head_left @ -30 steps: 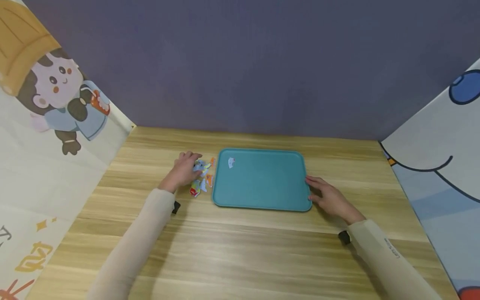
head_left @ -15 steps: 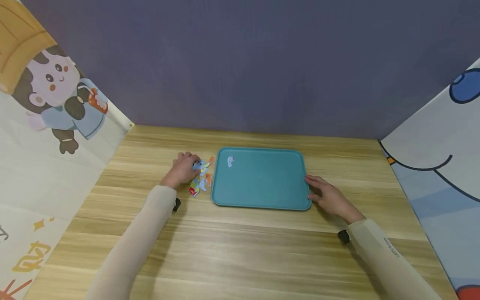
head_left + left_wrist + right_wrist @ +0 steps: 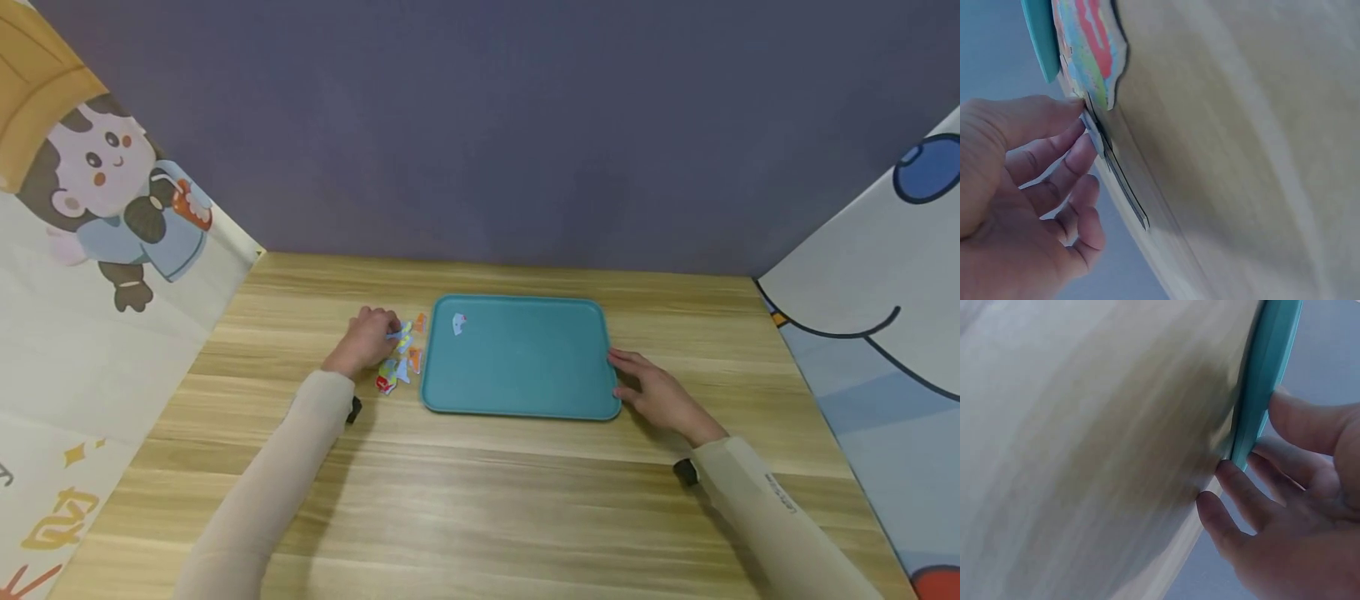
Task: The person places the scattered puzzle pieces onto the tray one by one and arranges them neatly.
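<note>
On the wooden table, my left hand [image 3: 364, 338] is at the far left of a small group of flat, colourful puzzle pieces [image 3: 402, 372]. In the left wrist view, its thumb and fingers pinch the edge of a light blue puzzle piece [image 3: 1093, 132]; another piece [image 3: 1102, 53] with pink and green print lies just beyond. My right hand [image 3: 651, 393] rests against the right edge of a teal tray [image 3: 525, 358], its fingertips touching the rim [image 3: 1260, 375] in the right wrist view. One pale blue puzzle piece [image 3: 459, 324] lies in the tray's upper left.
The tray lies flat, just right of the loose pieces. Behind the wooden table [image 3: 480, 492] stands a dark blue-grey partition [image 3: 495, 133]. Cartoon-printed panels [image 3: 45, 350] flank both sides.
My left fingers have closed in on the pieces and now pinch one. The right hand stays at the tray's edge. The whole head view has drifted slightly.
</note>
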`<state>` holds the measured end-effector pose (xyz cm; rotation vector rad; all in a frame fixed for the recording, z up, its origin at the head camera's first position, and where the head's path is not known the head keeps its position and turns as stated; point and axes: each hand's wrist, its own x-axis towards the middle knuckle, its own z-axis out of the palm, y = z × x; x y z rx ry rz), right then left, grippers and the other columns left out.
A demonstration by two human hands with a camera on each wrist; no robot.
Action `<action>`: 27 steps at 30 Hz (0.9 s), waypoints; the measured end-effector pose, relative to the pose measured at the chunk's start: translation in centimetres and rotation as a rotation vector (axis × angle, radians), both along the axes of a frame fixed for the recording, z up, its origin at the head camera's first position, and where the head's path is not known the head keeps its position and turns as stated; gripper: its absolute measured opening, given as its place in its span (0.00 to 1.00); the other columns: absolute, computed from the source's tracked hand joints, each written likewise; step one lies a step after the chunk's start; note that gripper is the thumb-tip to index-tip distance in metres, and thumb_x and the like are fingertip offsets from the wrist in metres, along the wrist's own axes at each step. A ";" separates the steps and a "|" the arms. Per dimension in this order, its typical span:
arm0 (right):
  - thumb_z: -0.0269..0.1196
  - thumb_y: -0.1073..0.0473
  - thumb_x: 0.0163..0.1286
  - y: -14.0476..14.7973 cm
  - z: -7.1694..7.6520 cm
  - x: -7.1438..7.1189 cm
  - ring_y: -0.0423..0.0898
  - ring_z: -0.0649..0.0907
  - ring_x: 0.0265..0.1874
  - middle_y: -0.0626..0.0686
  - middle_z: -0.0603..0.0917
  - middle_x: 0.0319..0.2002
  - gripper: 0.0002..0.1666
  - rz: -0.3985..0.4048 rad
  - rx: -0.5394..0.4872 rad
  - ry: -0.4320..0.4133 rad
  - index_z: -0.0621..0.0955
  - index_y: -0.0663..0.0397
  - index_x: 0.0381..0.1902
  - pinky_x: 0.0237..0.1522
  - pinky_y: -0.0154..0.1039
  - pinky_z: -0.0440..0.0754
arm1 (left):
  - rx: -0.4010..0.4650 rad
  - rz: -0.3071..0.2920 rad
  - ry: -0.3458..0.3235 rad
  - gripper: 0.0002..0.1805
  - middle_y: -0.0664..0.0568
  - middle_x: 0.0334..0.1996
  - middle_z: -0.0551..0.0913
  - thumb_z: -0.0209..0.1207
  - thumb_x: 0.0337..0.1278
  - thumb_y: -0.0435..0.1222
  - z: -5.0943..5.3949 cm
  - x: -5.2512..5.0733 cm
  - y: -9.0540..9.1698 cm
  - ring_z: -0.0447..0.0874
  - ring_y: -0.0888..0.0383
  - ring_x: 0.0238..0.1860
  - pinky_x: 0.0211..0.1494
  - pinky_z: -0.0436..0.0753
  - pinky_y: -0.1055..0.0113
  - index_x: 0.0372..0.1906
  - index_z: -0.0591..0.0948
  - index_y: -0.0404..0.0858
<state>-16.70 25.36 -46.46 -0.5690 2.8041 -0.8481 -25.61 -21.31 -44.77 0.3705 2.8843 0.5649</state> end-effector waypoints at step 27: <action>0.60 0.66 0.66 0.0 -0.2 0.1 0.63 0.60 0.65 0.63 0.60 0.68 0.34 0.009 -0.022 0.008 0.62 0.69 0.68 0.62 0.59 0.59 | 0.202 -0.121 0.257 0.06 0.47 0.34 0.83 0.64 0.50 0.31 1.9 0.4 4.9 0.74 0.48 0.46 0.52 0.73 0.56 0.34 0.84 0.33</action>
